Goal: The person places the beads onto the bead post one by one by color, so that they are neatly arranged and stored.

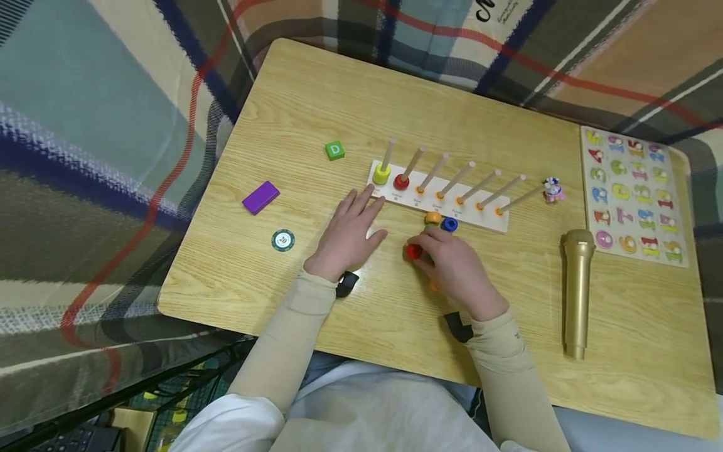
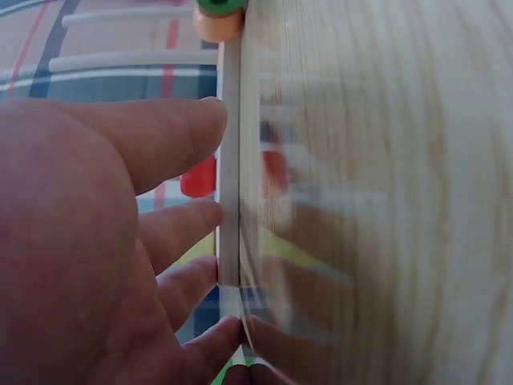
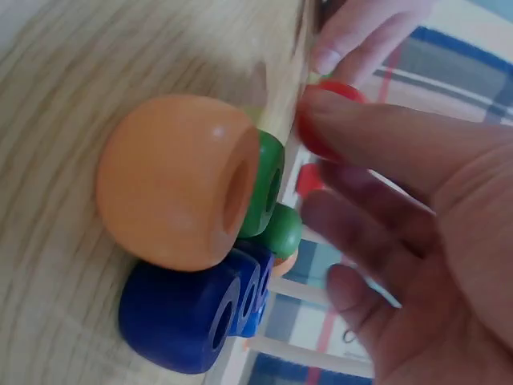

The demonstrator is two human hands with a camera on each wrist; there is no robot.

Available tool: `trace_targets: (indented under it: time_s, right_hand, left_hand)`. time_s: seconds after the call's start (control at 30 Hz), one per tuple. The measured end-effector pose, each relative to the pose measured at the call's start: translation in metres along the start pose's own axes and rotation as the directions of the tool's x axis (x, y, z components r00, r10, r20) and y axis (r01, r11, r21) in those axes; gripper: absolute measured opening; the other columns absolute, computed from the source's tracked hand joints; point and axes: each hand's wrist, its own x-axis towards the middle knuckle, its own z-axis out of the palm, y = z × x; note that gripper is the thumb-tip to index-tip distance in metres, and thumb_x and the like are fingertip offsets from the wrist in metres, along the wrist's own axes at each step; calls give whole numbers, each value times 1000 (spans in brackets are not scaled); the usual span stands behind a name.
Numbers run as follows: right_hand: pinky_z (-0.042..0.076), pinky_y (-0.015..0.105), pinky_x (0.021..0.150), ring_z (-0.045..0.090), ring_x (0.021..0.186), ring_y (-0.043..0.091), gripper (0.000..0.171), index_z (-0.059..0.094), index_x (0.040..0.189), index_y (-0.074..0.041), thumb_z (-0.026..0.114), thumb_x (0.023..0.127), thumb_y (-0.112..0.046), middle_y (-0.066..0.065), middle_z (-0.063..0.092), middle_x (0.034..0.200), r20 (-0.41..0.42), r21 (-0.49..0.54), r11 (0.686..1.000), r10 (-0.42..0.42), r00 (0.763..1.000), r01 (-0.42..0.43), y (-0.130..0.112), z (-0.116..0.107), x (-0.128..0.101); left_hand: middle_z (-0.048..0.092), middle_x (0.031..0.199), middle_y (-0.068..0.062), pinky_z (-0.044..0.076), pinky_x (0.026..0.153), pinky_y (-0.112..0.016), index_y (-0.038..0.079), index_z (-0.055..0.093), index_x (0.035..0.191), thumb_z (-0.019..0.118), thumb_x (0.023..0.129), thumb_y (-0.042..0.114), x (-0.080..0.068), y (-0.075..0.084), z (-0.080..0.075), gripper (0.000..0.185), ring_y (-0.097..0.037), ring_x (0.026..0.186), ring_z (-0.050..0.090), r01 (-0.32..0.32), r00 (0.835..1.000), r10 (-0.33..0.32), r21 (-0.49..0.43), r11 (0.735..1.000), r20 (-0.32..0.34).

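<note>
My right hand (image 1: pixel 456 269) pinches a red bead (image 1: pixel 414 252) between thumb and fingers, just above or on the table in front of a white peg board (image 1: pixel 497 221). My left hand (image 1: pixel 351 237) lies with straight, spread fingers at the board's left front edge, fingertips touching it. A yellow bead (image 1: pixel 381 174) sits on the first peg and a red one (image 1: pixel 401 182) on the second. Close to the right hand, the right wrist view has an orange bead (image 3: pixel 164 180), green beads (image 3: pixel 268 180) and blue beads (image 3: pixel 172 317); the hand partly hides this group in the head view.
To the left lie a green letter block (image 1: pixel 335 150), a purple block (image 1: pixel 261 198) and a round chip (image 1: pixel 283 240). On the right are a gold microphone (image 1: pixel 577 295), a small figurine (image 1: pixel 553 189) and a number board (image 1: pixel 638 251). A plaid curtain (image 1: pixel 130 125) borders the table (image 1: pixel 316 94).
</note>
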Motion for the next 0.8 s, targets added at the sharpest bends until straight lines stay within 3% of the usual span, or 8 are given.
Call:
trace_targets:
  time_s: [0.07, 0.13, 0.2, 0.3, 0.37, 0.43, 0.57, 0.8]
  right_hand:
    - [59, 39, 73, 68, 86, 26, 36, 70, 122, -5, 80, 88, -9, 10, 68, 113, -84, 69, 997, 34, 996, -29, 1, -4, 3]
    - [56, 37, 71, 66, 85, 26, 39, 66, 125, -4, 79, 89, -6, 12, 68, 116, -199, 150, 987, 80, 977, -50, 1, -10, 8]
    - [50, 33, 68, 64, 83, 28, 38, 64, 126, -2, 77, 90, -6, 14, 68, 114, -325, 222, 973, 130, 937, -59, 0, -19, 16]
    - [43, 27, 66, 63, 83, 28, 36, 63, 126, -2, 74, 93, -10, 15, 68, 116, -474, 296, 952, 213, 854, -73, -2, -33, 36]
    - [41, 24, 66, 63, 83, 28, 33, 65, 126, -3, 72, 95, -13, 15, 68, 119, -524, 341, 936, 265, 810, -85, -4, -41, 50]
    - [44, 24, 69, 63, 83, 28, 33, 66, 127, -4, 71, 96, -15, 14, 68, 121, -544, 358, 929, 293, 786, -99, -6, -46, 63]
    - [49, 29, 74, 64, 81, 29, 33, 68, 127, -4, 71, 97, -18, 14, 69, 120, -549, 365, 924, 314, 774, -116, -8, -49, 81]
    - [46, 25, 70, 64, 79, 27, 34, 69, 129, -9, 71, 97, -22, 12, 69, 120, -494, 332, 925, 338, 801, -185, -10, -54, 91]
  left_hand:
    - [11, 174, -6, 4, 133, -41, 17, 31, 162, 54, 104, 42, 0, -1, 0, 67, -34, 161, 6, -1, 1000, 1, 4, 1000, -1]
    - [11, 174, -6, 4, 133, -41, 18, 31, 162, 53, 105, 43, 0, -2, 1, 67, -34, 161, 5, -2, 1000, 2, 6, 1000, -3]
    - [11, 174, -6, 4, 133, -41, 18, 31, 162, 53, 105, 43, -1, -3, 1, 67, -34, 161, 5, -2, 1000, 2, 4, 1000, -5]
    - [11, 174, -6, 3, 133, -41, 17, 31, 162, 53, 105, 43, -1, -5, 0, 66, -34, 161, 5, 0, 1000, 0, 2, 1000, -9]
    - [12, 173, -7, 3, 133, -41, 17, 32, 161, 53, 105, 42, -1, -5, 1, 66, -34, 161, 6, -1, 1000, 1, 2, 1000, -12]
    - [14, 173, -8, 4, 133, -41, 16, 33, 161, 54, 104, 42, -1, -5, 2, 65, -33, 161, 7, -12, 1000, 13, 11, 1000, -17]
    - [18, 172, -10, 5, 133, -40, 14, 35, 160, 54, 104, 40, 0, -5, 5, 64, -32, 160, 9, -41, 999, 42, 25, 999, -30]
    - [19, 172, -10, 7, 133, -40, 15, 36, 160, 55, 104, 40, 0, -4, 3, 64, -31, 160, 10, -49, 998, 51, 30, 998, -48]
